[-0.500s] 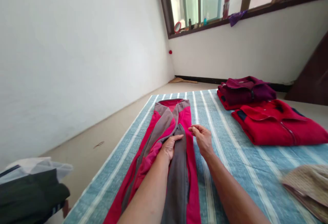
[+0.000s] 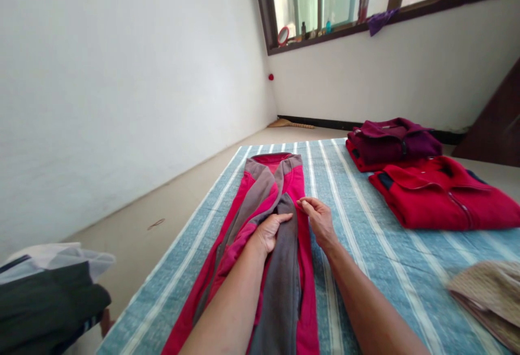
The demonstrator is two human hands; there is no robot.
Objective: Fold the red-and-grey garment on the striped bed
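Note:
A long pink and grey garment lies stretched out along a blue striped sheet. My left hand rests on its grey middle panel, fingers bent and pressing into the cloth. My right hand is beside it on the pink right edge, thumb and fingers pinched together on the fabric. Both forearms reach in from the bottom of the view.
Two folded garments lie at the right of the sheet: a maroon one and a red one. A tan cloth sits at the lower right. A dark bundle with plastic is at lower left. Bottles stand on the windowsill.
My right hand has come down a little onto the pink edge of the garment. My left hand stays on the grey panel. The view has shifted slightly.

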